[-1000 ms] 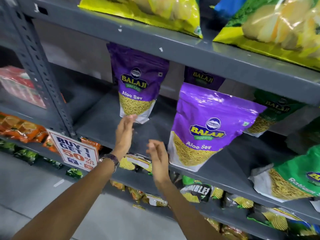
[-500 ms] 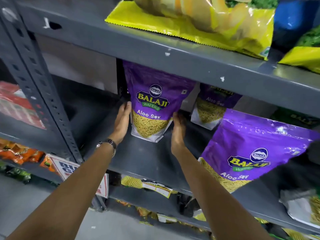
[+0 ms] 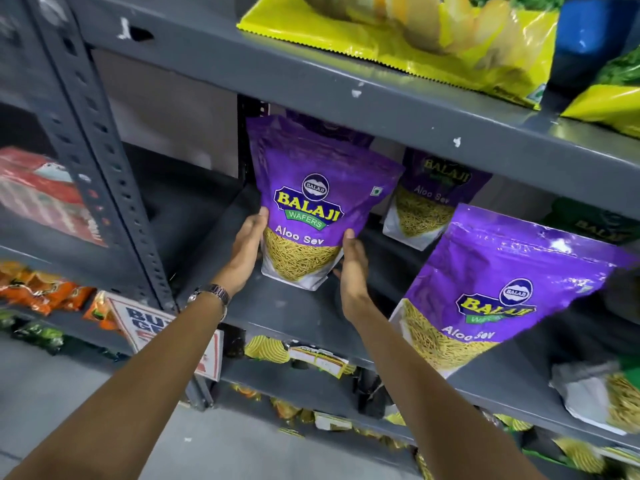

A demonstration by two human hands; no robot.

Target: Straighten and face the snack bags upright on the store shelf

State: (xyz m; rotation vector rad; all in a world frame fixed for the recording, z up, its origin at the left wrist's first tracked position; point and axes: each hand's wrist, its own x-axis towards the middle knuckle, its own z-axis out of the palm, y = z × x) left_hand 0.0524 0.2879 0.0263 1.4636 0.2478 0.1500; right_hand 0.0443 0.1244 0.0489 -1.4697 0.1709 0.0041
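Aloo Sev bag [image 3: 311, 202], purple with a white base, is seen standing on the grey shelf [image 3: 277, 306], its long axis running almost vertically with the top leaning slightly to the left and back beneath the shelf above. Its printed front is turned outward toward the camera, and the label can be read the right way up. The bag is held between two hands at its lower half: the left hand [image 3: 247, 249] is pressed flat against the left edge, thumb on the front near the label, and the right hand [image 3: 353, 268] is cupped against the lower right corner, thumb tip on the front. Both hands are closed on the bag from either side, so that the bag sits between the palms and rises well above them. A wristwatch [image 3: 211, 294] is worn on the left wrist. A second Aloo Sev bag [image 3: 429, 199] is seen further back to the right, upright and partly hidden. A third Aloo Sev bag [image 3: 502, 296] is seen nearer the front edge on the right, tilted to the right. Whether the held bag's base rests fully on the shelf cannot be told.
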